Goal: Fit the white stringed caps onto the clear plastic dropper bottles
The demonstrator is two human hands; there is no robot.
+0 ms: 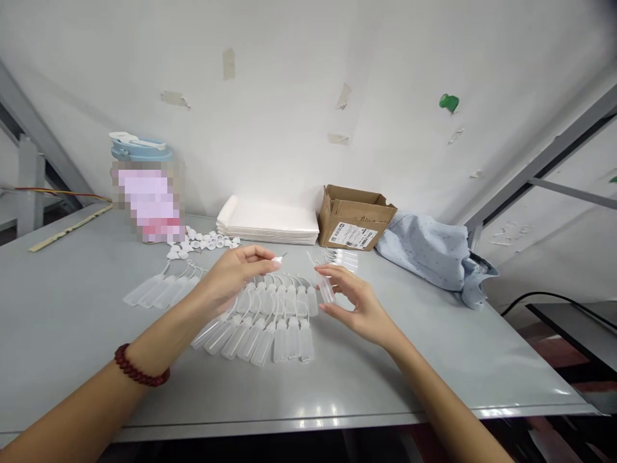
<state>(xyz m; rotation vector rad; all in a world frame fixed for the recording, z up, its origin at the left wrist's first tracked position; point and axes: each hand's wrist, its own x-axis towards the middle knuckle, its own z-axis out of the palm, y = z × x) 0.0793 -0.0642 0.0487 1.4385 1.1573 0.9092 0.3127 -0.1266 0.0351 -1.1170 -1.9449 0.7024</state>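
My left hand [234, 273] is raised above the grey table [434, 360] with its fingertips pinched on a small white cap with a needle tip [278, 259]. My right hand [354, 302] holds a small clear plastic bottle [326, 288] between thumb and fingers, tilted, a little right of the cap. Under both hands lie several clear squeeze bottles [270, 328] in rows. A red bead bracelet [139, 368] is on my left wrist.
More clear bottles [161, 289] lie at the left, with loose white caps [202, 242] behind them. At the back stand a stack of white sheets [267, 222], an open cardboard box [354, 218], a light blue cloth [434, 254] and a blue-lidded container [142, 148].
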